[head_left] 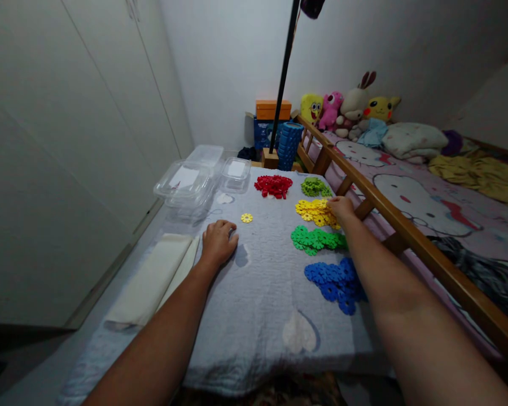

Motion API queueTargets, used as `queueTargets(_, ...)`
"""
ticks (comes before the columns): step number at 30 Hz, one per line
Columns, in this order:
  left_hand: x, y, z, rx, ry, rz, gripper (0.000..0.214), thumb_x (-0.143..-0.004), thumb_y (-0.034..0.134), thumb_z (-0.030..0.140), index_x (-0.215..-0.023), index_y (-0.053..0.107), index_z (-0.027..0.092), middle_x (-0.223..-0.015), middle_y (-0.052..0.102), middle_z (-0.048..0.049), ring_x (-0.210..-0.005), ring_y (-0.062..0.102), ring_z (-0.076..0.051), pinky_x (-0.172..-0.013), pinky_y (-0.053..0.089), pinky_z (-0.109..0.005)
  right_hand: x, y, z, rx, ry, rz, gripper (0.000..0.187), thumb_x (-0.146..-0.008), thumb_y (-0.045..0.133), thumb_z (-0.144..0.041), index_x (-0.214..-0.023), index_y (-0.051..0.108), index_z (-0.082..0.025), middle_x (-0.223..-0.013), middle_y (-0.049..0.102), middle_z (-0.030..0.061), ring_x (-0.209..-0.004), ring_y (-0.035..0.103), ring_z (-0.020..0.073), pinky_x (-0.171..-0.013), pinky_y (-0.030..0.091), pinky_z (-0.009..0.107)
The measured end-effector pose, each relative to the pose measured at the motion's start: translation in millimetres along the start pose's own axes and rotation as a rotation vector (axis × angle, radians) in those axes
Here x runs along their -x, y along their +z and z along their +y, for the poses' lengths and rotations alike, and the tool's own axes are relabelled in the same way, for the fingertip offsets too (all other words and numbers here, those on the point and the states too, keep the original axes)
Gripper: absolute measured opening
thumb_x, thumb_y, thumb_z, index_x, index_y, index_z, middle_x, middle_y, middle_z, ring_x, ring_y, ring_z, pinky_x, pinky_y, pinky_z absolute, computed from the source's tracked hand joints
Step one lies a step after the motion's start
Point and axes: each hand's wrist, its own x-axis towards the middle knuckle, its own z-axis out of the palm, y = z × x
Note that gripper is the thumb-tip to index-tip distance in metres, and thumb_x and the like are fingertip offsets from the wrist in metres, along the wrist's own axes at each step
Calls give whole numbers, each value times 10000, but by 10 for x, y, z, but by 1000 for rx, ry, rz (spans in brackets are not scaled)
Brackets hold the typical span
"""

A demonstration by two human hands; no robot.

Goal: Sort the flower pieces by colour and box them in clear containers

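Observation:
My left hand (218,241) rests on the grey quilted cloth (262,293) with its fingers curled loosely downward, holding nothing that I can see. A single yellow snowflake piece (246,217) lies just beyond it. My right hand (341,210) reaches into the yellow pile (315,211) of snowflake pieces, fingers closed among them. Around that pile lie a red pile (274,185), a light green pile (315,186), a green pile (315,239) and a blue pile (334,280).
Clear plastic containers (195,183) stand at the far left of the cloth, a folded cream cloth (152,279) nearer. A wooden bed rail (406,237) runs along the right, with plush toys (351,107) beyond. A black pole (284,73) rises at the back.

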Motion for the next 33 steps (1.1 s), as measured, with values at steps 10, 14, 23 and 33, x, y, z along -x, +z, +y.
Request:
queueTargets(10,9,-2,-1,-1,3,-5,323,-918,583,328,-1200,710,235,-1338,657,-90,-1248,556,-334,-1039,456,-479,148,100,-413,29,-220,25,168,-726,608,-121,-806,750,-162,-857,762,70,-858,678,209,-807,503,271)
queueTargets(14,21,-2,0,-1,8,-11,322,-922,577,335,-1200,706,235,-1341,655,-88,-1247,552,-333,-1040,452,-477,542,423,-821,46,-535,-278,174,-789,594,-124,-835,760,-147,-853,766,55,-790,663,178,-742,480,251)
queueTargets(23,19,25,-30,11,19,6,315,-904,589,332,-1185,707,250,-1326,652,-90,-1256,549,-318,-1058,453,-460,1475,1222,-1248,232,-732,-614,283,-894,636,-165,-1146,766,-174,-1182,728,101,-1068,647,197,-935,460,259)
queueTargets(33,-16,60,-84,5,35,42,337,-887,602,352,-1184,713,235,-1308,654,-108,-1252,555,-318,-1088,440,-453,1550,1373,-1262,200,-653,-576,198,-823,726,-222,-1020,723,-199,-1122,672,85,-1002,588,210,-877,448,288)
